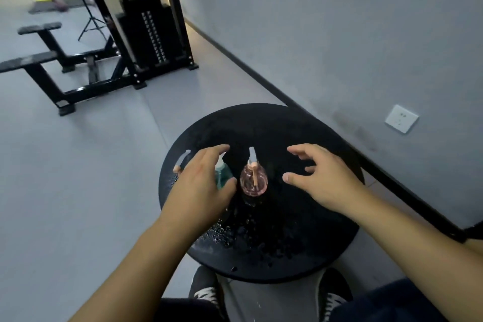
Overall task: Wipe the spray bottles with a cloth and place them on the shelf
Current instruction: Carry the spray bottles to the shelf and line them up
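Observation:
Three spray bottles stand on a round black table (300, 123). The pink bottle (254, 181) with a white nozzle is in the middle. A teal bottle (224, 174) stands just left of it. Of the third bottle only a white nozzle (183, 161) shows past my left hand. My left hand (202, 185) hovers over the teal bottle with fingers spread and the thumb beside its body; no firm hold shows. My right hand (321, 178) floats open to the right of the pink bottle, holding nothing. No cloth or shelf is in view.
Water droplets (235, 232) cover the near part of the table top. A black cable weight machine (146, 31) and benches (39, 63) stand on the grey floor at the back left. A grey wall with a white socket (401, 118) runs along the right. My shoes (332, 293) show under the table.

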The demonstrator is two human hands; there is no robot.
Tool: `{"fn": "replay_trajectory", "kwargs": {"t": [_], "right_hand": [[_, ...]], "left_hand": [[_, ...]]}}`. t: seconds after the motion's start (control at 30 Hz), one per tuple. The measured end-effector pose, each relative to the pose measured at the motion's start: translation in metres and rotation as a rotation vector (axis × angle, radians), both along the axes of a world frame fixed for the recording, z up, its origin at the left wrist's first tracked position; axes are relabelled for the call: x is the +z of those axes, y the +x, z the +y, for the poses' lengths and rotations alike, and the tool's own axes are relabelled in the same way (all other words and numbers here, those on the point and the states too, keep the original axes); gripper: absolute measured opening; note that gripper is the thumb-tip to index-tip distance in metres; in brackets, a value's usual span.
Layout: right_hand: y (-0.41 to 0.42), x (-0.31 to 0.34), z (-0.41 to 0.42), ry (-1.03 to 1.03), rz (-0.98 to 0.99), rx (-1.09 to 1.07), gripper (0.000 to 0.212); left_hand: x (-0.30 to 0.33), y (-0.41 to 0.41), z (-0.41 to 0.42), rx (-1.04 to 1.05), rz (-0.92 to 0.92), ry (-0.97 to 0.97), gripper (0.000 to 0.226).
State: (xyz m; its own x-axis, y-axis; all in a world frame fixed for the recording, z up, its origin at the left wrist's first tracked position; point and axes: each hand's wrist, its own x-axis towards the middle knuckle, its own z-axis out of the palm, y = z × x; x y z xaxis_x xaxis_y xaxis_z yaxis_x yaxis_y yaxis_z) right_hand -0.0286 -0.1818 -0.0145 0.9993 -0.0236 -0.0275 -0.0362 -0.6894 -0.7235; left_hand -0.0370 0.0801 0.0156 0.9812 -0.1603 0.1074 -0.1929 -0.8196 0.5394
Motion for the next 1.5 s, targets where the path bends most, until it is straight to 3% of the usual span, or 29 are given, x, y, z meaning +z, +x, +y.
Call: {"fn": "replay_trajectory", "kwargs": {"t": [0.27, 0.6, 0.87, 1.37, 1.5], "right_hand": [[0.073, -0.056, 0.017, 0.006, 0.145, 0.015, 0.057], [0.107, -0.087, 0.037, 0.053, 0.188, 0.024, 0.058], [0.108, -0.093, 0.05, 0.088, 0.199, 0.033, 0.024], [0.092, -0.079, 0.048, 0.007, 0.094, 0.034, 0.019], [0.077, -0.055, 0.038, 0.015, 0.037, 0.022, 0.026]], "left_hand": [[-0.019, 0.027, 0.0, -0.016, 0.034, 0.057, 0.071], [-0.036, 0.048, -0.001, 0.011, 0.084, 0.031, 0.069], [-0.036, 0.058, 0.001, 0.061, 0.086, 0.02, 0.068], [-0.032, 0.056, 0.004, 0.071, 0.122, -0.006, 0.066], [-0.023, 0.049, 0.001, 0.064, 0.092, -0.019, 0.065]]}}
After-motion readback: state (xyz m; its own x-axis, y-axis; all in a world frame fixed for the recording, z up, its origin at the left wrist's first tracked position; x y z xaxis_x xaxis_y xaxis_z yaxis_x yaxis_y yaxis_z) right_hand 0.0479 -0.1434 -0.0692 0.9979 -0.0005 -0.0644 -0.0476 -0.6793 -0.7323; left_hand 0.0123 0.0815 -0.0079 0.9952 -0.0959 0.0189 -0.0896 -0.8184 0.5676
